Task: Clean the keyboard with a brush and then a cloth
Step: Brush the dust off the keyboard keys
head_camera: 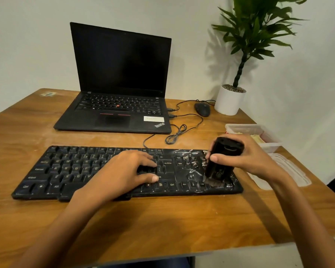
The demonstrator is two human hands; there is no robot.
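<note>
1. Moderate, even, warm indoor light is seen throughout.
2. A soft shadow of the green leafy potted plant (pixel 259 29) is cast leftward on the white wall (pixel 37 45).
3. The edges of the brown wooden table (pixel 124 219) are bowed by wide-angle distortion.
4. Legends on the black dusty keyboard (pixel 66 171) are slightly blurred.

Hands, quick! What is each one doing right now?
Left hand: open, resting flat on the keyboard.
Right hand: closed around the black brush, bristles down on the keys.
</note>
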